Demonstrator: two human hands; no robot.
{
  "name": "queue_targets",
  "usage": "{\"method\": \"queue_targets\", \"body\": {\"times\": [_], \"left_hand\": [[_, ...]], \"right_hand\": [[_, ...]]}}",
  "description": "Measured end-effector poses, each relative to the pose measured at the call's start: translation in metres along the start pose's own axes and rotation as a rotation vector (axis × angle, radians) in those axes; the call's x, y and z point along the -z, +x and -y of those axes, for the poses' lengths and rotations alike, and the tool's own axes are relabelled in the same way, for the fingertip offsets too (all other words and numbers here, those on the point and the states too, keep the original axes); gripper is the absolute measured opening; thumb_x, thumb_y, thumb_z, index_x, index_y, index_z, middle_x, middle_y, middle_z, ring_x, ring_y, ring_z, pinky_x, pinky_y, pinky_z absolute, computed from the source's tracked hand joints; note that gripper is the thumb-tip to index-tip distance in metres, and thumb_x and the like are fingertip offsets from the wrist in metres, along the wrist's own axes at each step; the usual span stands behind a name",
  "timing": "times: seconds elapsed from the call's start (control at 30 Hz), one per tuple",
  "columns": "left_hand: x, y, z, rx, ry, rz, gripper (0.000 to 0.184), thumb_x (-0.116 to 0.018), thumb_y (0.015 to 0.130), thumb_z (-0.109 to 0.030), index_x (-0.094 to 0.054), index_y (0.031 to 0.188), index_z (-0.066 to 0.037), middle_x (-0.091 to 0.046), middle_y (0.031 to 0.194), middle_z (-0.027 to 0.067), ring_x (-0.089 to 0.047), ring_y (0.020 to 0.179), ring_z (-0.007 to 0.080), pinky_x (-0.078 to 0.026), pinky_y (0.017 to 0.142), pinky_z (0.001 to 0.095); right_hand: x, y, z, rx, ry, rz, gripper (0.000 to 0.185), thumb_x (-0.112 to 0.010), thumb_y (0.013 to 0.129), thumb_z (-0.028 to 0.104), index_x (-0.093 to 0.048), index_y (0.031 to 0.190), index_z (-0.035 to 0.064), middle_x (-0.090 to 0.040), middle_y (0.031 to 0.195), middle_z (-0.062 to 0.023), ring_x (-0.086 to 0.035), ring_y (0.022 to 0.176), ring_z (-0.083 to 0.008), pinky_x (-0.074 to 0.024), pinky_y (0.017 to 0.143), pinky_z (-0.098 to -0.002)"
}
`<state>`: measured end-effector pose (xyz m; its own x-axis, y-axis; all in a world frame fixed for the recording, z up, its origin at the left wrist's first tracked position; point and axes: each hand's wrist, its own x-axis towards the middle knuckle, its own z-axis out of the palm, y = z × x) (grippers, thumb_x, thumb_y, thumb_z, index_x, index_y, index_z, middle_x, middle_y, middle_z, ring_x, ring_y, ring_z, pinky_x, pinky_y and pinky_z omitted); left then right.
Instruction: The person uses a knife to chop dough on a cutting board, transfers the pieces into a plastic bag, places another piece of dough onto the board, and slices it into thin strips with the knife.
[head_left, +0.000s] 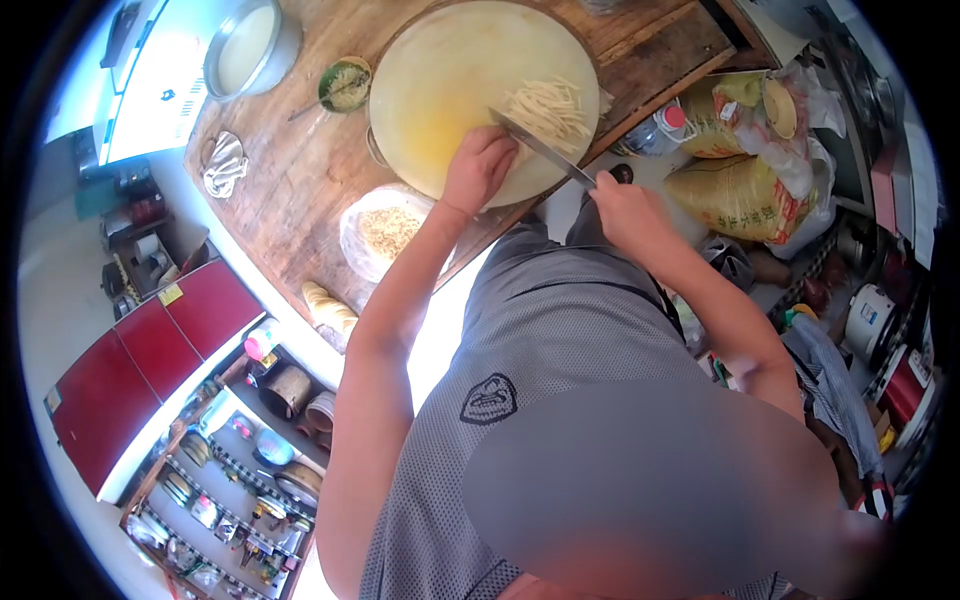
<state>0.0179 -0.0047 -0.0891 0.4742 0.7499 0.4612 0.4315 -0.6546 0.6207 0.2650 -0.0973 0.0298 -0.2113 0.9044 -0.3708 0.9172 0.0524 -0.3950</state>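
Note:
A large round cutting board (440,70) lies on the wooden table. Pale thin strips (548,110) are piled on its right side. My right hand (628,212) is closed round the handle of a long knife (548,152), whose blade reaches over the board beside the strips. Close to the knife's tip, my left hand (480,168) rests on the board with its fingers bent and pressed together. Whatever is under those fingers is too small or hidden to make out.
On the wooden table (290,180) are a metal pot (285,50), a green bowl (345,86), a crumpled cloth (226,165), a bag of crumbly food (390,232) and a twisted bread-like item (328,308). Yellow sacks (735,195) stand right of the table.

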Motion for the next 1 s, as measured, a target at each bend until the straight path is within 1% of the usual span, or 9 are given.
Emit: {"method": "queue_targets", "body": {"times": [0.07, 0.23, 0.4, 0.43, 0.5, 0.63, 0.8, 0.87, 1.0], "left_hand": [[-0.001, -0.002, 0.0, 0.029, -0.004, 0.015, 0.018, -0.074, 0.083, -0.003, -0.072, 0.101, -0.004, -0.066, 0.109, 0.0129, -0.062, 0.102, 0.0348, -0.052, 0.089, 0.0424], [-0.002, -0.002, 0.001, 0.014, 0.01, 0.001, 0.016, -0.074, 0.083, -0.004, -0.072, 0.099, -0.004, -0.066, 0.108, 0.013, -0.062, 0.101, 0.035, -0.052, 0.087, 0.0428], [0.0, -0.001, -0.001, 0.015, -0.005, -0.019, 0.016, -0.074, 0.083, -0.004, -0.072, 0.099, -0.005, -0.066, 0.109, 0.0128, -0.062, 0.099, 0.0354, -0.052, 0.084, 0.043], [0.0, -0.001, -0.001, 0.026, -0.005, -0.013, 0.016, -0.074, 0.083, -0.004, -0.072, 0.099, -0.005, -0.066, 0.109, 0.013, -0.063, 0.101, 0.0344, -0.053, 0.086, 0.0422], [-0.001, -0.002, -0.001, 0.035, -0.008, -0.005, 0.017, -0.075, 0.083, -0.003, -0.073, 0.099, -0.004, -0.067, 0.11, 0.0133, -0.063, 0.104, 0.0335, -0.053, 0.088, 0.0414], [-0.001, 0.0, 0.001, 0.024, 0.008, 0.004, 0.017, -0.076, 0.082, -0.003, -0.073, 0.099, -0.005, -0.067, 0.11, 0.013, -0.063, 0.104, 0.0334, -0.053, 0.088, 0.0411], [-0.001, -0.003, 0.0, 0.035, 0.001, -0.003, 0.017, -0.076, 0.082, -0.003, -0.073, 0.099, -0.005, -0.067, 0.109, 0.0129, -0.063, 0.102, 0.0334, -0.053, 0.087, 0.0412], [-0.003, -0.001, 0.0, 0.01, -0.005, -0.033, 0.015, -0.074, 0.083, -0.005, -0.072, 0.097, -0.005, -0.066, 0.108, 0.0125, -0.063, 0.1, 0.035, -0.053, 0.085, 0.0427], [-0.002, 0.0, 0.001, 0.002, -0.002, -0.014, 0.014, -0.074, 0.083, -0.004, -0.072, 0.097, -0.005, -0.066, 0.108, 0.0127, -0.062, 0.101, 0.0354, -0.053, 0.085, 0.0429]], "right_hand": [[-0.005, 0.001, 0.001, -0.008, 0.023, 0.003, 0.012, -0.048, 0.09, 0.004, -0.051, 0.099, -0.0036, -0.068, 0.079, -0.0291, -0.069, 0.078, -0.0486, -0.0547, 0.07, -0.0574], [-0.024, 0.015, 0.002, -0.007, 0.063, -0.04, 0.012, -0.05, 0.09, 0.004, -0.052, 0.1, -0.0037, -0.068, 0.081, -0.0298, -0.069, 0.08, -0.0491, -0.054, 0.07, -0.0581], [0.007, -0.006, 0.006, -0.038, 0.036, 0.035, 0.012, -0.049, 0.09, 0.003, -0.051, 0.099, -0.004, -0.068, 0.079, -0.0296, -0.069, 0.078, -0.0492, -0.0541, 0.07, -0.0578], [-0.003, -0.004, 0.003, -0.039, 0.037, 0.039, 0.012, -0.049, 0.09, 0.003, -0.051, 0.099, -0.004, -0.068, 0.079, -0.0296, -0.069, 0.078, -0.0492, -0.0541, 0.07, -0.0578], [-0.027, 0.007, -0.005, -0.014, 0.074, -0.036, 0.02, -0.052, 0.103, 0.02, -0.05, 0.102, -0.0001, -0.067, 0.075, -0.0263, -0.066, 0.076, -0.0497, -0.0514, 0.067, -0.0582], [-0.031, 0.016, -0.003, 0.003, 0.07, -0.083, 0.02, -0.052, 0.103, 0.02, -0.05, 0.102, 0.0, -0.067, 0.075, -0.0259, -0.066, 0.076, -0.0495, -0.0511, 0.067, -0.0583], [-0.008, -0.01, 0.0, -0.029, 0.049, 0.002, 0.021, -0.051, 0.103, 0.02, -0.05, 0.102, -0.0011, -0.067, 0.076, -0.027, -0.066, 0.076, -0.0491, -0.0515, 0.067, -0.0584], [-0.031, 0.004, 0.0, -0.028, 0.085, -0.03, 0.021, -0.051, 0.103, 0.02, -0.05, 0.102, -0.001, -0.067, 0.076, -0.0271, -0.066, 0.076, -0.049, -0.0513, 0.067, -0.0586], [-0.037, 0.021, 0.0, 0.007, 0.104, -0.071, 0.02, -0.052, 0.102, 0.019, -0.05, 0.101, -0.0007, -0.067, 0.077, -0.0272, -0.067, 0.077, -0.0487, -0.0509, 0.067, -0.0591]]}}
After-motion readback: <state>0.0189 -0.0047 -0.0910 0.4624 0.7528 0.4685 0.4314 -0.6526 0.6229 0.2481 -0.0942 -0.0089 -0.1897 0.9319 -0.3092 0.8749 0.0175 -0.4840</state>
